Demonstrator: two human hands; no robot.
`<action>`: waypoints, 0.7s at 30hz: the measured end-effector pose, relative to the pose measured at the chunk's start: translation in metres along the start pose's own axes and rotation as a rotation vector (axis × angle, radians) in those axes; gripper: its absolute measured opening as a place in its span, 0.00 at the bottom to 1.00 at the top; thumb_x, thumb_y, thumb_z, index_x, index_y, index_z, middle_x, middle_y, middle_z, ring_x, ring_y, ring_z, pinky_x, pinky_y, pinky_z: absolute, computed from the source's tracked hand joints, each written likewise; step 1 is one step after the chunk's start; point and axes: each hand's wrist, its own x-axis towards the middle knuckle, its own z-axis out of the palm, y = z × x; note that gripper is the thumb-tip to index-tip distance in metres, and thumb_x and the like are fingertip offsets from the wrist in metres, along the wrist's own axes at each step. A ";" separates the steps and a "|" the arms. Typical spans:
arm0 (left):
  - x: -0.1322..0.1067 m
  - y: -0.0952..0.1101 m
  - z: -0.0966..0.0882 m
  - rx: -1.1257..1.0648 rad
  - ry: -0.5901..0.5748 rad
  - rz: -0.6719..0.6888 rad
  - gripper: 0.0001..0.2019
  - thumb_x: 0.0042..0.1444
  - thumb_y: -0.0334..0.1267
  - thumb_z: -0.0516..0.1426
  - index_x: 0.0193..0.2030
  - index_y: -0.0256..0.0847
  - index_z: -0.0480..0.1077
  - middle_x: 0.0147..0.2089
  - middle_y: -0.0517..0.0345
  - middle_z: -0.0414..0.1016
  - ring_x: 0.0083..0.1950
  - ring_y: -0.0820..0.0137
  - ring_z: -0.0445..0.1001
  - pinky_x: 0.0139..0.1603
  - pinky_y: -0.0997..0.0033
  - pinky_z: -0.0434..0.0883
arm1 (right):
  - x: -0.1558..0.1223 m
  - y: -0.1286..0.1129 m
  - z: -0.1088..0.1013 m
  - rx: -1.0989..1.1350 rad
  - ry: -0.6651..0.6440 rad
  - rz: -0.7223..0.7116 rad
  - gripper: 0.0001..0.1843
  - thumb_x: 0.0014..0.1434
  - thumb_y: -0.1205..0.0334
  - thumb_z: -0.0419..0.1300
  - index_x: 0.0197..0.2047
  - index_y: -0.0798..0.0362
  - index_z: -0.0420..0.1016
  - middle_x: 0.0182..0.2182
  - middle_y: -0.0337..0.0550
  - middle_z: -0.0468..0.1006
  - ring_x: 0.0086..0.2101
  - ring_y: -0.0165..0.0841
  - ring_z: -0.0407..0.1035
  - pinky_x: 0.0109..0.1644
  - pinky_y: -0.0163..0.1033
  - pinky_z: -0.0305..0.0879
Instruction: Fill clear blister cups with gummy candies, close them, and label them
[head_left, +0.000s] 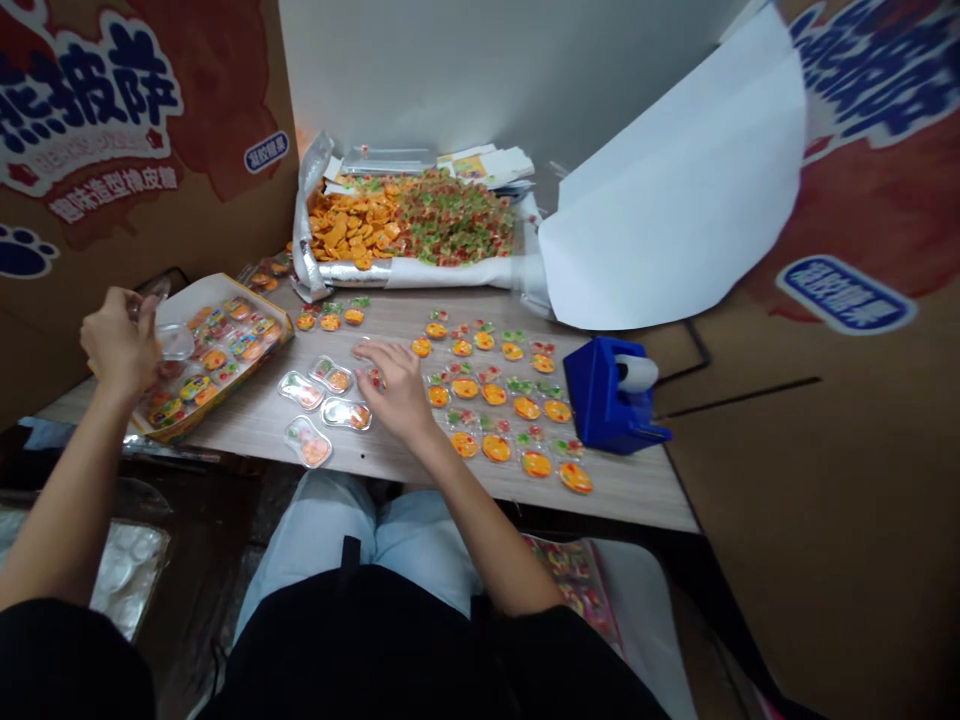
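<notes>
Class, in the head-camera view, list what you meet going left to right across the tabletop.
Cardboard tray of packaged gummies → clear blister packs of gummies → right hand → rows of wrapped pizza-shaped gummies → blue tape dispenser
</notes>
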 end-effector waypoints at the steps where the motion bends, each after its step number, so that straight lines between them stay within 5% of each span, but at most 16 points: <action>1: 0.001 0.001 0.002 -0.012 0.020 -0.004 0.08 0.58 0.41 0.59 0.40 0.39 0.73 0.25 0.63 0.59 0.28 0.70 0.52 0.36 0.72 0.53 | 0.000 -0.004 0.002 0.021 -0.007 -0.008 0.13 0.61 0.65 0.55 0.47 0.52 0.77 0.49 0.49 0.79 0.53 0.40 0.70 0.61 0.51 0.57; 9: -0.003 0.014 0.004 -0.450 0.085 0.013 0.07 0.59 0.32 0.59 0.31 0.37 0.67 0.25 0.66 0.59 0.27 0.75 0.53 0.34 0.72 0.51 | 0.010 -0.041 0.021 0.490 -0.156 0.053 0.13 0.62 0.64 0.55 0.47 0.53 0.77 0.43 0.46 0.81 0.43 0.35 0.76 0.50 0.42 0.70; 15: -0.055 0.067 -0.009 -0.578 0.024 0.275 0.11 0.61 0.45 0.57 0.33 0.39 0.69 0.26 0.63 0.65 0.27 0.73 0.58 0.32 0.71 0.54 | 0.026 -0.087 0.040 0.855 -0.275 0.122 0.19 0.62 0.54 0.58 0.56 0.46 0.71 0.53 0.43 0.76 0.47 0.33 0.74 0.51 0.41 0.72; 19: -0.079 0.091 -0.016 -0.576 -0.036 0.387 0.15 0.62 0.50 0.54 0.35 0.41 0.70 0.27 0.61 0.67 0.26 0.72 0.61 0.32 0.70 0.58 | 0.031 -0.090 0.046 1.277 -0.510 0.353 0.24 0.65 0.41 0.48 0.45 0.50 0.76 0.43 0.46 0.80 0.42 0.37 0.76 0.39 0.43 0.77; 21: -0.083 0.094 -0.015 -0.609 -0.050 0.359 0.16 0.60 0.53 0.55 0.35 0.41 0.71 0.27 0.61 0.68 0.27 0.72 0.63 0.33 0.70 0.60 | 0.031 -0.084 0.045 1.421 -0.608 0.408 0.24 0.64 0.42 0.51 0.41 0.52 0.76 0.39 0.47 0.81 0.38 0.37 0.77 0.39 0.45 0.77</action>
